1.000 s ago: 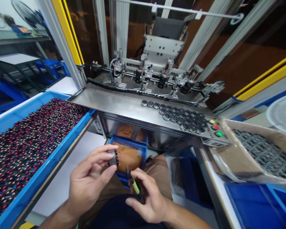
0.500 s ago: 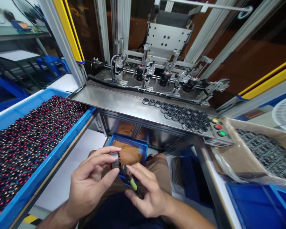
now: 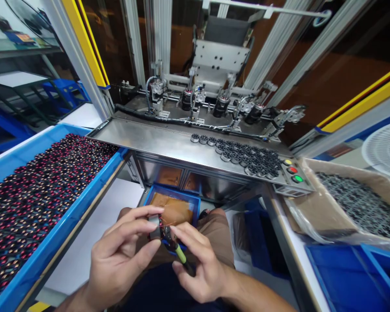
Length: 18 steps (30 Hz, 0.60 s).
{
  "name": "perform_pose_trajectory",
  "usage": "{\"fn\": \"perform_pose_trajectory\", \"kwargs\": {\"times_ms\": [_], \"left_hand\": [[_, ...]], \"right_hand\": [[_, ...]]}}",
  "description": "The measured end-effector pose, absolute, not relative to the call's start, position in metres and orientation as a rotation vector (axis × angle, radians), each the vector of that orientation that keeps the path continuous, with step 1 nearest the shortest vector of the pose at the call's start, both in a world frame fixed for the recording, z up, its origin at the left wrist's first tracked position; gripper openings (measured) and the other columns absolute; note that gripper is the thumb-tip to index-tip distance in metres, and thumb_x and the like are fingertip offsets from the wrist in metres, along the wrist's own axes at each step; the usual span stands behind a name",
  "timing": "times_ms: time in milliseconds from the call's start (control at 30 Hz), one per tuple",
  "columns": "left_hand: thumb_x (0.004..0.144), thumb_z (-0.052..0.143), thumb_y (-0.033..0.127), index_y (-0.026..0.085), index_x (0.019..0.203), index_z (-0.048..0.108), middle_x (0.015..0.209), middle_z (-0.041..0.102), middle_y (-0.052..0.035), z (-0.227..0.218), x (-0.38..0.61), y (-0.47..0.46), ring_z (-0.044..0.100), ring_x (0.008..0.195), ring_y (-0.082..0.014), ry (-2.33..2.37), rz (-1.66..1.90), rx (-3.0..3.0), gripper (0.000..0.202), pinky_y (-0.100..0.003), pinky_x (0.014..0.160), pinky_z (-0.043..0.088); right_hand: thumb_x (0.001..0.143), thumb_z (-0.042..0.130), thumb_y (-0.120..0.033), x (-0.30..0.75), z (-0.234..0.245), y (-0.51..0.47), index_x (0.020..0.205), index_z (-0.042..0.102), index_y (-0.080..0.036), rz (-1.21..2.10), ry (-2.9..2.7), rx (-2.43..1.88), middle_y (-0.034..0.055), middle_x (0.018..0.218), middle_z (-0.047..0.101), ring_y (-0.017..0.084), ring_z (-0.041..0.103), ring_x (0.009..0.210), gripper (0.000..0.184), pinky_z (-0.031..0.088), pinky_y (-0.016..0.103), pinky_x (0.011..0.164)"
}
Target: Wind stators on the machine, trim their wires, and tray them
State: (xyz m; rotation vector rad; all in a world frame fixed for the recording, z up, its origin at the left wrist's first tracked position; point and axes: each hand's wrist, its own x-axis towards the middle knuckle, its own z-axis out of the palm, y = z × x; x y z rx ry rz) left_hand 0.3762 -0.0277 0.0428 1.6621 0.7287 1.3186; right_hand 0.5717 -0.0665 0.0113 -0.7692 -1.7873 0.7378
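Note:
My left hand (image 3: 120, 255) pinches a small round wound coil part (image 3: 156, 227), black with red wire, between thumb and fingers above my lap. My right hand (image 3: 201, 264) grips a small hand tool with green handles (image 3: 180, 253), its tip touching the right side of the coil part. Both hands hover over my knees, just in front of a small blue bin (image 3: 175, 203) holding a brown sheet.
A large blue tray (image 3: 81, 199) of several red-wound coils lies at left. A steel shelf (image 3: 156, 141) carries several black stator cores (image 3: 247, 156) and a button panel (image 3: 292, 171). A lined cardboard box (image 3: 315, 208) of cores sits right, with blue bins (image 3: 351, 277) below. The winding machine (image 3: 221, 86) stands behind.
My right hand has brought the green-handled tool up to the coil part in my left hand; both hands have drawn closer together and a little lower in view.

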Motion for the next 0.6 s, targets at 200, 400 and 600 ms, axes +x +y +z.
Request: {"fn": "perform_pose_trajectory", "kwargs": {"times_ms": [200, 400, 600], "left_hand": [[0.078, 0.064, -0.002, 0.024, 0.106, 0.065, 0.12, 0.066, -0.0084, 0.0447, 0.3778, -0.0281, 0.061, 0.117, -0.0229, 0.701, 1.305, 1.72, 0.038, -0.031, 0.091, 0.057], [0.078, 0.065, -0.002, 0.022, 0.125, 0.057, 0.12, 0.065, -0.0113, 0.039, 0.3792, -0.0309, 0.062, 0.116, -0.0249, 0.667, 1.381, 1.658, 0.053, -0.036, 0.095, 0.056], [0.075, 0.068, 0.001, 0.023, 0.12, 0.062, 0.122, 0.065, -0.0119, 0.0365, 0.3727, -0.0339, 0.062, 0.115, -0.0274, 0.772, 1.327, 1.778, 0.05, -0.038, 0.093, 0.058]], "right_hand": [[0.067, 0.053, -0.005, 0.575, 0.0054, -0.0689, 0.145, 0.041, -0.019, 0.706, -1.804, -0.783, 0.0079, 0.09, 0.059, 0.018, 0.055, 0.075, 0.08, 0.048, 0.03, 0.063], [0.068, 0.054, -0.006, 0.5765, 0.0078, -0.0727, 0.145, 0.039, -0.02, 0.699, -1.79, -0.83, 0.0102, 0.1, 0.057, 0.02, 0.057, 0.087, 0.08, 0.053, 0.034, 0.073], [0.069, 0.055, -0.007, 0.5719, 0.014, -0.0726, 0.148, 0.033, -0.02, 0.713, -1.774, -0.773, 0.0123, 0.109, 0.054, 0.023, 0.056, 0.101, 0.083, 0.053, 0.037, 0.081]]}}
